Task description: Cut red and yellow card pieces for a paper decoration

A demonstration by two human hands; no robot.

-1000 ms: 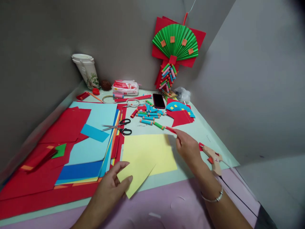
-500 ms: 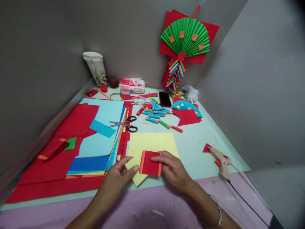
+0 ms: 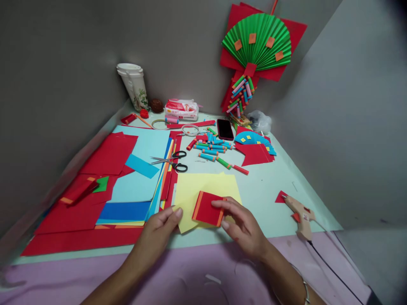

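Observation:
My right hand grips a small red paper piece with orange edge strips by its right side, holding it over a yellow paper sheet on the table. The fingers of my left hand pinch the near left corner of that yellow sheet. Both hands are close to the table's front edge, a short gap between them.
Left lies a stack of red, blue and light blue sheets. Black-handled scissors and several rolled paper tubes lie behind the yellow sheet. A glue gun rests at the right. A phone, cup and green paper fan are at the back.
My right hand came back from the paper tubes and now holds the red piece over the yellow sheet. In the last half second it tilted the piece slightly. The left hand stayed on the sheet's corner.

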